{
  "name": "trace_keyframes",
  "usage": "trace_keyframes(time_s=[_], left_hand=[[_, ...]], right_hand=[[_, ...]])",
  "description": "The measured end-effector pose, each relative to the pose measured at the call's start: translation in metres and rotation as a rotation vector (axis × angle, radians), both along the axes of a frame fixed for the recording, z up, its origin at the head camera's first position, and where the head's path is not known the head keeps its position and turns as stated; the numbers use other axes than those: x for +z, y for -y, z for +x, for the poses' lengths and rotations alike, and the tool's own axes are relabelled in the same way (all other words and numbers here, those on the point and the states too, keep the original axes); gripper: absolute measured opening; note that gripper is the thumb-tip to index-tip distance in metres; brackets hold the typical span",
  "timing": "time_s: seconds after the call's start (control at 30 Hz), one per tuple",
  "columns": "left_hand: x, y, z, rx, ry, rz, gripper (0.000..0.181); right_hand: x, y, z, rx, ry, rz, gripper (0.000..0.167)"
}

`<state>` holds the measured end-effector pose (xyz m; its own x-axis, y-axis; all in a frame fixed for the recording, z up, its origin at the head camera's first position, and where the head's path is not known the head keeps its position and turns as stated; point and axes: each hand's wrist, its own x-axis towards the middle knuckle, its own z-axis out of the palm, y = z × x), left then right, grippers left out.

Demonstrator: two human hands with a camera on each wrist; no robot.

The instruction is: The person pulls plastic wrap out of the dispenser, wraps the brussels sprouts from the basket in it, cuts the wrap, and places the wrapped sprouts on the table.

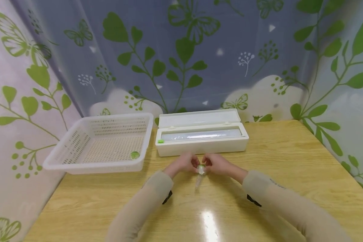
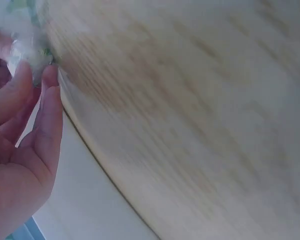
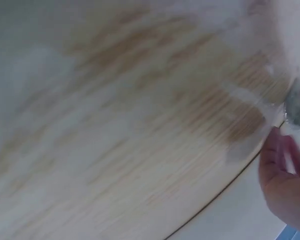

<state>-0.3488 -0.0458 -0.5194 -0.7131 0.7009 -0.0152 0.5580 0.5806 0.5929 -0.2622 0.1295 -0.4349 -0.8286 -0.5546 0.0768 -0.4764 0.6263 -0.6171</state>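
Between my two hands, just in front of the film box, is a small green and whitish piece wrapped in clear plastic film (image 1: 201, 169). A loose tail of film (image 1: 198, 182) hangs from it toward me. My left hand (image 1: 187, 163) pinches the bundle from the left with thumb and fingertips; the left wrist view shows the crinkled film bundle (image 2: 32, 55) at those fingers. From the other side my right hand (image 1: 216, 163) pinches it too. In the right wrist view the bundle (image 3: 295, 105) is partly cut off by the frame edge. What the piece is cannot be made out.
A white cling film dispenser box (image 1: 202, 148) stands behind my hands, lid (image 1: 199, 117) raised, with a film roll (image 1: 202, 135) and a green slider (image 1: 160, 141). At left, a white perforated basket (image 1: 93, 168) holds a round green piece (image 1: 135, 155). Everything stands on a wooden table (image 1: 290, 161).
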Motion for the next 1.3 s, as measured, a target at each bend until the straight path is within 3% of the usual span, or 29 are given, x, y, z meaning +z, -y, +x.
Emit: trace_keyframes(time_s=[0.07, 0.17, 0.27, 0.33, 0.37, 0.47, 0.57, 0.6, 0.63, 0.73, 0.83, 0.97, 1.07, 1.17, 1.3], left_hand=[[0.029, 0.000, 0.022, -0.003, 0.045, -0.009, 0.023], [0.075, -0.004, 0.058, 0.081, 0.151, -0.044, 0.024], [0.090, -0.005, 0.073, 0.106, 0.154, -0.053, 0.024], [0.090, -0.005, 0.073, 0.100, 0.136, -0.075, 0.023], [0.079, -0.003, 0.065, 0.071, 0.100, -0.061, 0.023], [0.080, -0.002, 0.061, 0.085, 0.116, -0.057, 0.022], [0.084, -0.001, 0.061, 0.133, 0.107, -0.028, 0.016], [0.095, -0.003, 0.068, 0.171, 0.123, -0.036, 0.012], [0.096, -0.003, 0.068, 0.184, 0.110, -0.030, 0.009], [0.098, -0.004, 0.068, 0.211, 0.081, -0.013, 0.007], [0.098, -0.003, 0.068, 0.212, 0.068, 0.008, 0.013], [0.095, -0.002, 0.071, 0.172, 0.096, 0.019, 0.021], [0.093, -0.002, 0.073, 0.135, 0.115, 0.018, 0.021], [0.092, -0.002, 0.075, 0.120, 0.106, 0.023, 0.021], [0.094, 0.000, 0.075, 0.122, 0.128, 0.043, 0.022]], right_hand=[[-0.002, 0.000, 0.002, -0.014, 0.016, 0.031, 0.020], [-0.002, 0.002, 0.004, 0.005, 0.013, 0.060, 0.017], [-0.001, 0.004, 0.007, 0.019, 0.002, 0.073, 0.012], [0.000, 0.005, 0.007, 0.013, -0.011, 0.083, 0.011], [0.000, 0.006, 0.007, 0.008, -0.018, 0.086, 0.011], [0.000, 0.007, 0.005, -0.027, -0.040, 0.076, 0.011], [0.000, 0.010, 0.002, -0.070, -0.080, 0.071, 0.012], [0.000, 0.010, 0.002, -0.081, -0.097, 0.076, 0.011], [0.000, 0.011, 0.002, -0.087, -0.117, 0.084, 0.010], [0.000, 0.012, 0.002, -0.073, -0.183, 0.117, 0.010], [0.000, 0.011, 0.004, 0.004, -0.239, 0.103, 0.010], [0.003, 0.005, 0.007, 0.076, -0.139, 0.020, 0.007], [0.004, 0.001, 0.008, 0.063, -0.019, -0.036, 0.006], [0.005, 0.002, 0.007, 0.049, 0.012, -0.027, 0.007], [0.006, 0.004, 0.004, 0.032, -0.023, 0.058, 0.022]])
